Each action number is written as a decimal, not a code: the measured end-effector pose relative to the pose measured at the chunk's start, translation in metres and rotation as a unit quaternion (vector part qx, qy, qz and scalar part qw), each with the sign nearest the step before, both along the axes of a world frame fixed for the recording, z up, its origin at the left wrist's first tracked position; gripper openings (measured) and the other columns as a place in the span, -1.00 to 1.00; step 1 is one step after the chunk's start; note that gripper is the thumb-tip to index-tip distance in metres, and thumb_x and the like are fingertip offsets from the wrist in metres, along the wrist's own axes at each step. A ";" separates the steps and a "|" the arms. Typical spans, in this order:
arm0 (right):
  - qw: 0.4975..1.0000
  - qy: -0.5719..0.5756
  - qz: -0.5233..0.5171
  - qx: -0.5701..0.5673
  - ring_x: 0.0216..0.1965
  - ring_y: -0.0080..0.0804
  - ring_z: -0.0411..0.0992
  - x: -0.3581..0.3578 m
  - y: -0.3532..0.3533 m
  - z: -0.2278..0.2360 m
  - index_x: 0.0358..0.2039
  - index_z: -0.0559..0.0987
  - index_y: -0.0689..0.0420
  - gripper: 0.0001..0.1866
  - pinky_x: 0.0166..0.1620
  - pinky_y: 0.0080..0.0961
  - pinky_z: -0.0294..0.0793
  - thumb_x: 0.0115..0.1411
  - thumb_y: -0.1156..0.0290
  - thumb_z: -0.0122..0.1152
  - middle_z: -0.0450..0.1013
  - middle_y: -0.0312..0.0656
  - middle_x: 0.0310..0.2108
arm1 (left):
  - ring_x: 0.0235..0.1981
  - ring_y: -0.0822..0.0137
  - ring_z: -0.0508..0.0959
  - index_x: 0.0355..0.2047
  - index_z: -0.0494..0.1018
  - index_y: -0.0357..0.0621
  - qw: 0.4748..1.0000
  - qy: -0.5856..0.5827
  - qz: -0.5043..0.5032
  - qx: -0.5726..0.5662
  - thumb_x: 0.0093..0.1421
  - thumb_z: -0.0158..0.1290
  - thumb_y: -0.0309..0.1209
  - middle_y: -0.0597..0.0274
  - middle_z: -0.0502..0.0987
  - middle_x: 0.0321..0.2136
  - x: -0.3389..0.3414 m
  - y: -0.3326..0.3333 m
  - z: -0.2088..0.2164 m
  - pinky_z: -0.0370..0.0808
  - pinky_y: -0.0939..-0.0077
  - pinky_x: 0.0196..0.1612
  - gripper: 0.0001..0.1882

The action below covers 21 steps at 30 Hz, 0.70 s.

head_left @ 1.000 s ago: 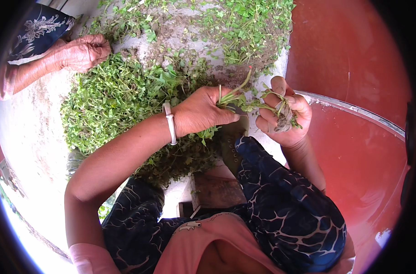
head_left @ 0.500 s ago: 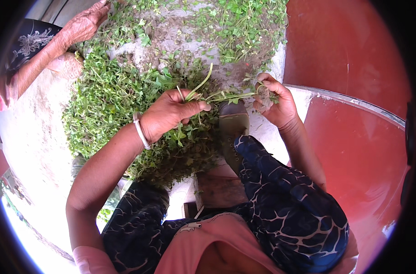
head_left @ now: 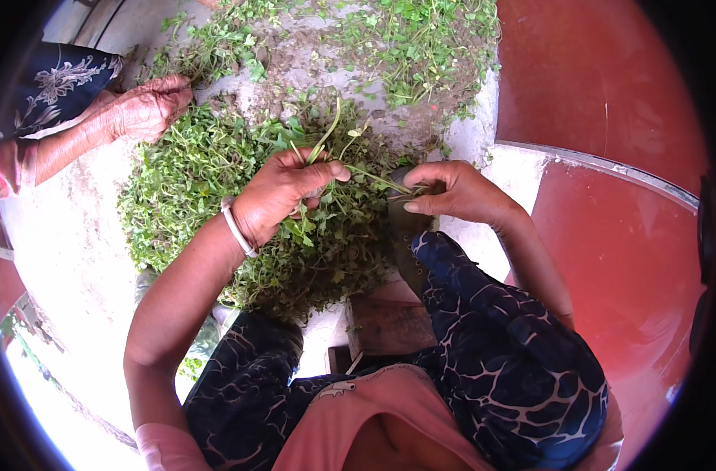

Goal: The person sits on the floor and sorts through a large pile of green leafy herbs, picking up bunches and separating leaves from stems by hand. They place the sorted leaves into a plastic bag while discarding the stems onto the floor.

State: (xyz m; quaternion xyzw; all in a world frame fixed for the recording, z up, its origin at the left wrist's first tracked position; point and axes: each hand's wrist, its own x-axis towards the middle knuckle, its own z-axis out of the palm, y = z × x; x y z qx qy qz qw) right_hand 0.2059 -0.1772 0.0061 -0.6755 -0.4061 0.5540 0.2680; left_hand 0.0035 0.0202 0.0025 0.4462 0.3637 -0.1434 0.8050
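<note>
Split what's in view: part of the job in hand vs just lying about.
In the job: left hand and right hand, both holding green stems; leafy heap; probably co-worker's hand beside it.

Just about: white bangle, worn; shoe, worn; red surface.

We read no text, label, brand, number or sign anywhere in view. On the pink shirt (head_left: 323, 428) we note a small pale outline print (head_left: 333, 390) near the neckline, its marks too small for us to make out as letters. The dark trousers (head_left: 523, 377) bear a pale branching pattern, the co-worker's dark cloth (head_left: 63, 82) a pale flower motif, neither with lettering we can read.
</note>
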 end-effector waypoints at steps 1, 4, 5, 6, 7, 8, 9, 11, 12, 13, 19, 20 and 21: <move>1.000 -0.006 0.029 -0.004 -0.33 -0.61 0.40 0.000 0.003 0.002 -0.25 0.51 0.20 -0.72 -0.21 -0.58 0.37 0.09 0.30 0.25 0.50 -0.30 -0.38 | -0.40 0.64 0.42 -0.32 0.46 -0.02 1.000 0.006 -0.003 0.002 0.15 0.08 -0.32 0.37 0.57 -0.33 0.000 0.000 0.001 0.29 0.69 -0.45 -0.88; 0.999 -0.029 0.042 0.008 -0.34 -0.63 0.39 -0.001 0.003 0.003 -0.27 0.52 0.20 -0.77 -0.22 -0.61 0.37 0.11 0.34 0.22 0.48 -0.34 -0.39 | -0.50 0.63 0.38 -0.31 0.45 -0.06 1.000 0.013 0.010 0.012 0.15 0.08 -0.33 0.36 0.57 -0.34 -0.001 -0.002 0.006 0.27 0.70 -0.49 -0.86; 1.000 0.015 0.009 0.003 -0.34 -0.64 0.38 0.000 0.002 0.003 -0.28 0.52 0.20 -0.79 -0.23 -0.63 0.36 0.11 0.36 0.21 0.47 -0.35 -0.40 | -0.53 0.63 0.36 -0.31 0.45 -0.07 1.000 0.004 0.017 0.018 0.15 0.08 -0.33 0.36 0.57 -0.34 -0.003 -0.001 0.003 0.27 0.70 -0.51 -0.85; 0.998 0.059 -0.023 -0.002 -0.35 -0.65 0.37 0.000 0.001 0.003 -0.28 0.52 0.19 -0.81 -0.23 -0.64 0.36 0.12 0.37 0.20 0.47 -0.37 -0.41 | -0.57 0.63 0.34 -0.30 0.45 -0.09 0.999 -0.004 0.024 0.025 0.15 0.08 -0.33 0.36 0.57 -0.34 -0.006 0.000 0.001 0.26 0.71 -0.53 -0.85; 0.993 0.102 -0.056 -0.008 -0.36 -0.66 0.37 0.001 0.000 0.004 -0.29 0.52 0.19 -0.82 -0.24 -0.65 0.36 0.12 0.39 0.19 0.46 -0.38 -0.42 | -0.64 0.62 0.30 -0.29 0.47 -0.13 0.998 0.015 0.032 0.050 0.15 0.07 -0.34 0.36 0.57 -0.37 -0.010 0.000 0.002 0.23 0.72 -0.58 -0.84; 0.990 0.124 -0.070 -0.015 -0.36 -0.67 0.36 0.003 -0.001 0.005 -0.30 0.52 0.19 -0.84 -0.25 -0.66 0.35 0.12 0.40 0.19 0.45 -0.39 -0.43 | -0.67 0.63 0.28 -0.27 0.49 -0.17 0.997 0.012 0.009 0.080 0.16 0.06 -0.35 0.36 0.57 -0.40 -0.017 0.002 -0.001 0.22 0.72 -0.62 -0.82; 0.985 0.148 -0.083 -0.023 -0.37 -0.68 0.35 0.004 0.000 0.008 -0.31 0.52 0.19 -0.86 -0.26 -0.67 0.35 0.13 0.42 0.18 0.44 -0.40 -0.44 | -0.68 0.63 0.27 -0.25 0.50 -0.17 0.990 0.030 -0.002 0.139 0.17 0.05 -0.35 0.39 0.55 -0.46 -0.026 0.003 -0.004 0.20 0.72 -0.64 -0.81; 0.977 0.181 -0.104 -0.040 -0.41 -0.72 0.32 0.004 0.002 0.014 -0.34 0.52 0.17 -0.86 -0.33 -0.71 0.31 0.12 0.39 0.18 0.41 -0.43 -0.47 | -0.71 0.65 0.22 -0.19 0.50 -0.15 0.966 0.054 -0.039 0.249 0.19 0.03 -0.35 0.51 0.41 -0.65 -0.042 0.003 0.001 0.16 0.71 -0.66 -0.78; 0.974 0.189 -0.109 -0.053 -0.43 -0.73 0.31 0.005 0.003 0.014 -0.34 0.52 0.16 -0.86 -0.36 -0.73 0.29 0.12 0.38 0.19 0.40 -0.44 -0.48 | -0.72 0.67 0.20 -0.18 0.50 -0.13 0.965 0.037 -0.002 0.261 0.20 0.03 -0.35 0.55 0.32 -0.69 -0.049 0.000 0.000 0.14 0.71 -0.66 -0.78; 0.971 0.197 -0.115 -0.067 -0.45 -0.75 0.30 0.005 0.003 0.014 -0.35 0.52 0.16 -0.85 -0.39 -0.74 0.27 0.12 0.36 0.19 0.40 -0.45 -0.49 | -0.70 0.66 0.19 -0.21 0.51 -0.14 0.963 0.043 0.031 0.266 0.20 0.01 -0.39 0.55 0.34 -0.68 -0.051 -0.003 0.002 0.15 0.71 -0.62 -0.82; 0.954 0.254 -0.122 -0.099 -0.57 -0.76 0.26 -0.009 0.010 0.014 -0.39 0.54 0.12 -0.84 -0.53 -0.76 0.20 0.09 0.31 0.20 0.37 -0.47 -0.58 | -0.64 0.57 0.34 -0.22 0.49 -0.20 0.942 -0.078 0.041 0.325 0.20 0.00 -0.46 0.37 0.47 -0.59 -0.037 -0.016 0.020 0.30 0.67 -0.57 -0.84; 0.953 0.257 -0.117 -0.107 -0.57 -0.76 0.26 -0.012 0.012 0.016 -0.40 0.54 0.12 -0.84 -0.53 -0.76 0.20 0.08 0.31 0.20 0.37 -0.46 -0.59 | -0.63 0.54 0.36 -0.21 0.48 -0.20 0.925 -0.136 0.039 0.352 0.18 0.02 -0.45 0.32 0.48 -0.59 -0.032 -0.020 0.014 0.34 0.64 -0.57 -0.82; 0.952 0.260 -0.111 -0.113 -0.57 -0.76 0.26 -0.016 0.014 0.017 -0.40 0.54 0.13 -0.83 -0.54 -0.76 0.20 0.08 0.30 0.20 0.37 -0.46 -0.59 | -0.61 0.47 0.42 -0.19 0.47 -0.21 0.911 -0.131 0.024 0.390 0.17 0.03 -0.45 0.24 0.50 -0.57 -0.025 -0.024 0.015 0.39 0.58 -0.52 -0.80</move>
